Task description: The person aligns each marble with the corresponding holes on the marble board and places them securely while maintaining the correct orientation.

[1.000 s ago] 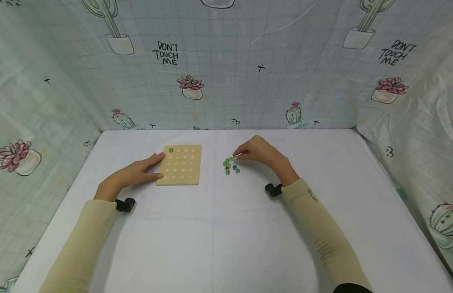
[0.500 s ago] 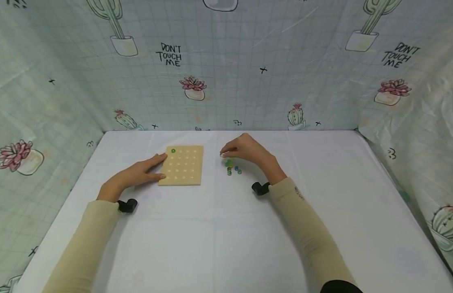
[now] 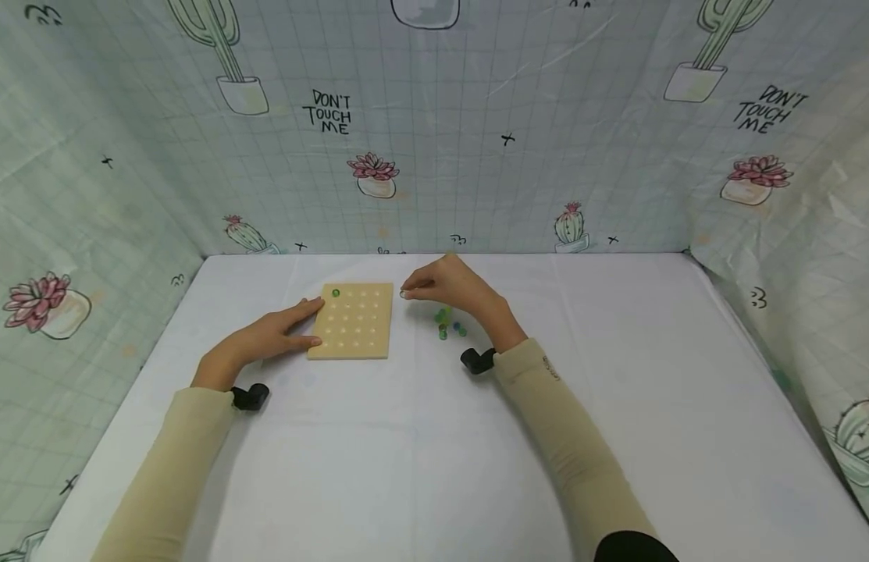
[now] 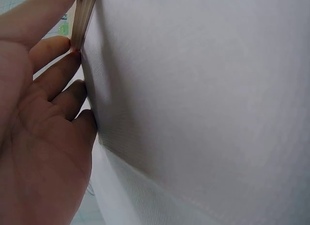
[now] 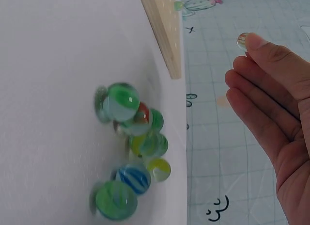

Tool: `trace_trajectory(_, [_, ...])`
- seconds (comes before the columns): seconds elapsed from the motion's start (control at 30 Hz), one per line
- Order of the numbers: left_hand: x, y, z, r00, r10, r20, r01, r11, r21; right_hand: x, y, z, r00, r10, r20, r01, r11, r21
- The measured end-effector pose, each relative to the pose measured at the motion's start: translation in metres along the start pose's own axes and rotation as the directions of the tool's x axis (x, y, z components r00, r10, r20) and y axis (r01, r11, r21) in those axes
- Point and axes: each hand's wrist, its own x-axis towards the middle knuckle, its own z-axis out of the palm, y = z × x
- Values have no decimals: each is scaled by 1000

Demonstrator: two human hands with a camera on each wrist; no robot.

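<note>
My left hand point(image 3: 268, 334) lies at the left edge of a pale wooden board point(image 3: 353, 350) with rows of small round hollows. Its thumb and forefinger are spread and touch that edge; in the left wrist view the board's side shows by the fingertips. One green marble point(image 3: 336, 293) sits in the hollow at the board's far left corner. Between thumb and forefinger, my right hand point(image 3: 451, 285) pinches a clear marble point(image 5: 242, 41), held above the table just right of the board. Below that hand, several loose marbles point(image 5: 133, 179), green, yellow and blue, lie close together on the cloth.
A white cloth point(image 3: 406, 468) covers the table. Behind it and at both sides hang sheets point(image 3: 434, 156) printed with cacti and a grid. A small black camera point(image 3: 250, 396) is strapped at the left wrist, another black camera point(image 3: 478, 361) at the right.
My right hand has lifted the clear marble from beside the loose ones and carried it left toward the board. My left hand stays at the board's edge; the whole head view has shifted slightly.
</note>
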Motion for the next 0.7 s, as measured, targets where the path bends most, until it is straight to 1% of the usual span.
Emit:
trace_trajectory(0.23, [1, -2, 2, 1000, 7, -5, -7, 1000, 10, 8, -6, 6, 1000, 15, 3, -15, 1000, 22])
trace_trajectory(0.5, [0, -3, 3, 1000, 23, -10, -23, 1000, 0, 18, -10, 12, 998, 59, 9, -59, 998, -5])
trace_trajectory(0.7, [1, -4, 3, 1000, 16, -9, -16, 1000, 1, 28, -9, 16, 999, 45, 9, -45, 999, -4])
